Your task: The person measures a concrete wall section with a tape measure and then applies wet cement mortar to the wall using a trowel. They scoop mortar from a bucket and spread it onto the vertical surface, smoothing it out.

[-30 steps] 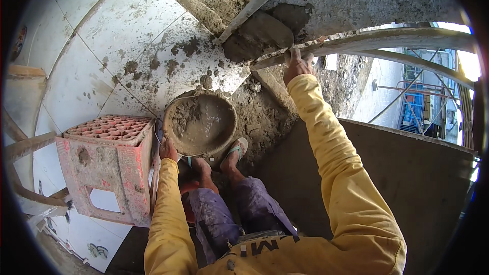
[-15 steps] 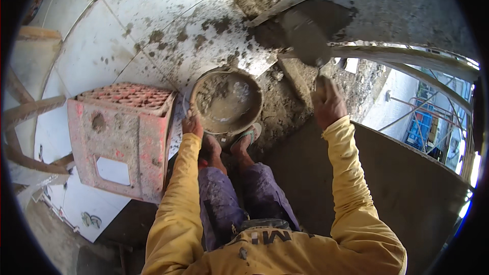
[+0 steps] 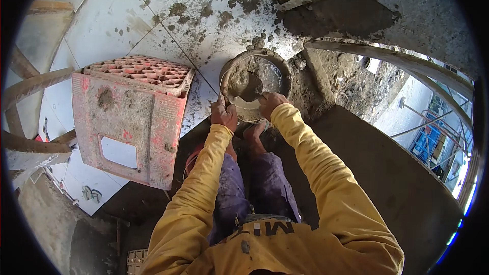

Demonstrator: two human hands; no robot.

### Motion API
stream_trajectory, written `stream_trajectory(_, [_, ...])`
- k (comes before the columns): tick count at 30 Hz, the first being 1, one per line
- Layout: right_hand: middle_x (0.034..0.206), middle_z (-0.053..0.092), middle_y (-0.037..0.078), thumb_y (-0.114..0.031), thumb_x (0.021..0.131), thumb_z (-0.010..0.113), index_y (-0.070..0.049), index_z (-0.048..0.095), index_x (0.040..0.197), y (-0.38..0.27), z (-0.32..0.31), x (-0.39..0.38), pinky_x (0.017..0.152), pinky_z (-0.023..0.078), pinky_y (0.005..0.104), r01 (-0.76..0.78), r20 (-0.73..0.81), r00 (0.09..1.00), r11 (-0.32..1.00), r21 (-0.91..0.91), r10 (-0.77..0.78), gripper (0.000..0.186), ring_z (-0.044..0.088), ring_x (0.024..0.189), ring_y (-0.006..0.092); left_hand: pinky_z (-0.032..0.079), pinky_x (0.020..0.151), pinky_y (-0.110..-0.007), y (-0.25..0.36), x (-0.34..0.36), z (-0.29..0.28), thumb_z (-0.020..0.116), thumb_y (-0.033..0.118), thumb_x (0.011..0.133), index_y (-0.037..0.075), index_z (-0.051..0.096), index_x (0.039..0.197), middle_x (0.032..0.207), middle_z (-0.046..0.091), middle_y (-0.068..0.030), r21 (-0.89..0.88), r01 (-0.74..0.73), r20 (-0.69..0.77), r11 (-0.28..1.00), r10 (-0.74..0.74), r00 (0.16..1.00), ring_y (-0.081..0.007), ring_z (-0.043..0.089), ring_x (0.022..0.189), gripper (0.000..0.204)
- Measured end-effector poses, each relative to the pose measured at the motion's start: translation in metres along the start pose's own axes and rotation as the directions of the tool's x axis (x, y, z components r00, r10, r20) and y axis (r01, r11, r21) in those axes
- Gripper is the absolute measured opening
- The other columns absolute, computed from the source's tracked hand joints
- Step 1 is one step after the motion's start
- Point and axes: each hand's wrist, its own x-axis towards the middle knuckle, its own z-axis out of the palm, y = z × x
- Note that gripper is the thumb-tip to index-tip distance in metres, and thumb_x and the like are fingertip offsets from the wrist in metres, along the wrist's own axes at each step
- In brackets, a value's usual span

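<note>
A round bucket (image 3: 288,75) with grey wet mortar (image 3: 241,72) and some water stands in front of my feet. My left hand (image 3: 224,115) is closed on its near left rim. In my right hand (image 3: 272,105), at the near right side, is a trowel (image 3: 248,87) gripped by its handle, which my fingers mostly hide. The trowel's blade lies inside the bucket against the mortar. Beyond, on a grey concrete surface at the upper right, shows a dark wet patch of mortar (image 3: 342,16).
A mortar-caked red plastic crate (image 3: 127,112) stands to the left. White floor tiles (image 3: 102,30) carry splashes of mortar. Wooden pieces (image 3: 38,84) stick in from the far left. A long beam (image 3: 392,57) runs across the right, with rubble (image 3: 351,79) beneath it. Slippers (image 3: 91,194) lie lower left.
My right hand has brought the trowel from the wet patch at the upper right down into the bucket. My left hand stays on the rim; the view has shifted.
</note>
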Motion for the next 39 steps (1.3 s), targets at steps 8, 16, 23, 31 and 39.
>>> stream_trajectory(8, [0.107,0.067,0.017,-0.033,0.077,0.066,-0.013,0.062,0.117,0.064,-0.001,-0.043,0.085,0.052,0.0418,0.226,-0.182,0.967,0.929,0.292,-0.178,0.044,0.064,0.099,0.0356,0.041,0.101,-0.037,-0.044,0.006,-0.008,0.057,0.028,0.086,-0.006,0.049,0.133,0.125,0.056,-0.0209,-0.223,0.243,0.132,0.944,-0.218,0.967,-0.0321,0.053,0.118,0.058])
stream_trajectory(16, [0.102,0.068,0.020,-0.035,0.077,0.068,-0.014,0.058,0.124,0.074,-0.101,-0.059,0.083,0.053,0.0434,0.059,-0.347,0.935,0.998,-0.034,-0.067,0.052,0.067,0.093,0.0375,0.046,0.055,-0.026,-0.141,0.018,0.006,0.052,0.026,0.089,0.008,0.056,0.122,0.092,0.059,-0.0025,-0.490,0.320,0.109,0.811,-0.308,0.945,-0.0126,0.055,0.068,0.038])
stream_trajectory(23, [0.095,0.069,0.021,-0.034,0.082,0.065,-0.010,0.061,0.115,0.097,-0.174,-0.012,0.077,0.054,0.0415,-0.033,0.016,0.999,0.924,0.381,0.029,0.041,0.067,0.082,0.0361,0.041,0.053,-0.022,-0.068,0.015,-0.010,0.055,0.021,0.088,0.006,0.053,0.130,0.089,0.055,0.0011,-0.622,0.484,0.124,0.615,-0.534,0.837,-0.0075,0.048,0.064,0.044])
stream_trajectory(31, [0.096,0.067,0.020,-0.031,0.086,0.059,-0.009,0.059,0.115,0.134,-0.115,0.007,0.079,0.053,0.0440,0.188,-0.667,0.744,0.971,0.146,-0.044,0.036,0.066,0.088,0.0377,0.040,0.054,-0.022,-0.064,0.011,-0.016,0.052,0.022,0.088,0.008,0.059,0.118,0.089,0.057,0.0026,-0.566,0.426,0.082,0.706,-0.466,0.881,-0.0083,0.048,0.066,0.035])
stream_trajectory(39, [0.140,0.037,0.024,-0.004,0.083,0.052,-0.015,0.040,0.141,0.109,-0.137,0.046,0.097,0.048,0.0501,-0.358,-0.501,0.803,0.933,0.027,0.323,0.060,0.048,0.121,0.0487,0.039,0.050,-0.022,-0.070,0.018,-0.004,0.051,0.019,0.088,0.006,0.058,0.114,0.088,0.058,0.0003,-0.619,0.418,0.083,0.665,-0.474,0.877,-0.0079,0.048,0.062,0.030])
